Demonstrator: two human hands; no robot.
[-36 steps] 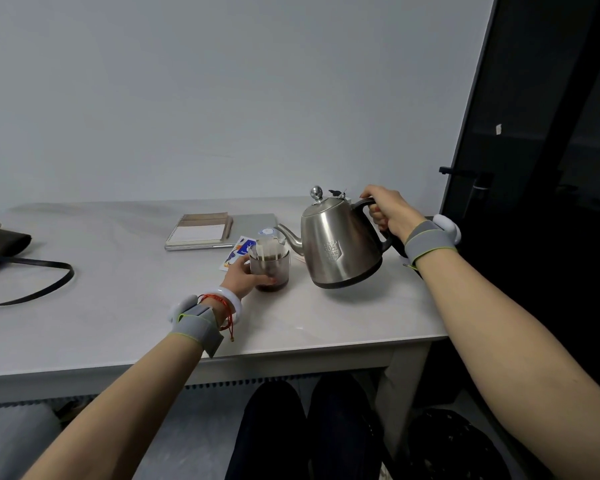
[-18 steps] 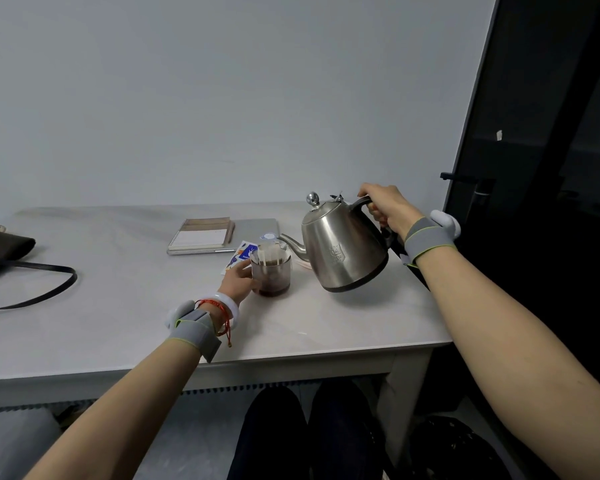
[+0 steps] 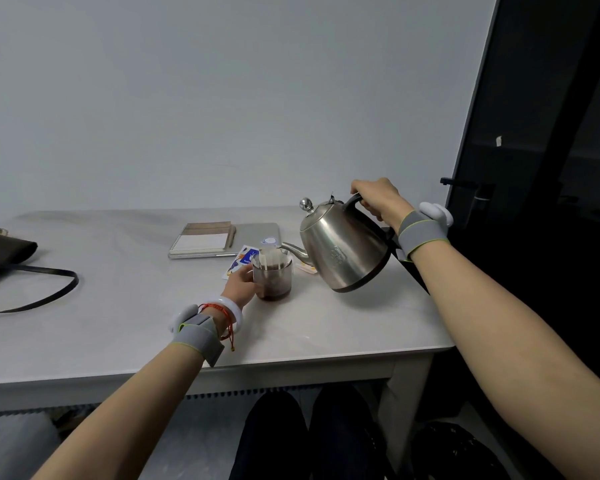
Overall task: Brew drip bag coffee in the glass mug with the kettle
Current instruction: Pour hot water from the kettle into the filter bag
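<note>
The glass mug (image 3: 272, 280) stands near the tabletop's front edge, left hand (image 3: 243, 285) wrapped around it. The right hand (image 3: 378, 199) grips the tipped kettle (image 3: 343, 251) by its handle.

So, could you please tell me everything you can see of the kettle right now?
The kettle is brushed, shiny metal, rounded and wider toward the base, with a dark bottom rim, a domed lid topped by a ball knob, a dark handle and a thin curved spout. It is lifted off the table and tilted left, its spout reaching toward the drip bag in the glass mug. Only the right hand touches it, its fingers wrapped around the handle.
</note>
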